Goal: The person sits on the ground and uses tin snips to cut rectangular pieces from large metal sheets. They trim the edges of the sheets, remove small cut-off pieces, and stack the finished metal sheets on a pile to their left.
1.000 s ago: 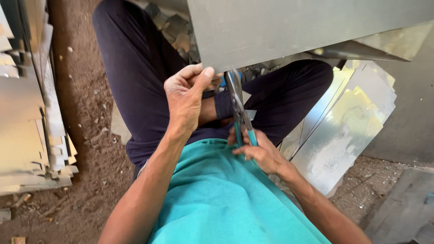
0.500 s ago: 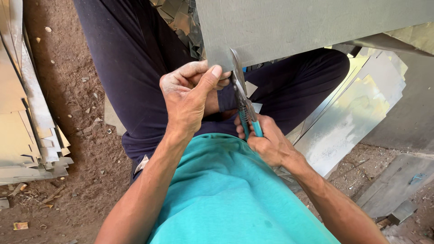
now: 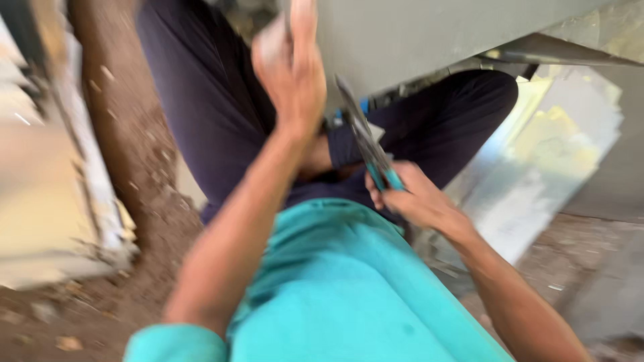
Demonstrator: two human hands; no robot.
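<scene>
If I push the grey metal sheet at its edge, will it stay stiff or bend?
The grey metal sheet looks thin, so it would probably flex. The left hand steadies its edge where the snips bite, suggesting it wobbles. Cut edges are likely sharp.

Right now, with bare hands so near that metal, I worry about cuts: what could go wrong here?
Two risks, I judge. The left hand grips the grey sheet-metal panel at its edge, close to the blue-handled tin snips; a slip could cut fingers. The right hand squeezes the handles above the lap, so a trimmed sliver could drop onto the dark trousers.
</scene>
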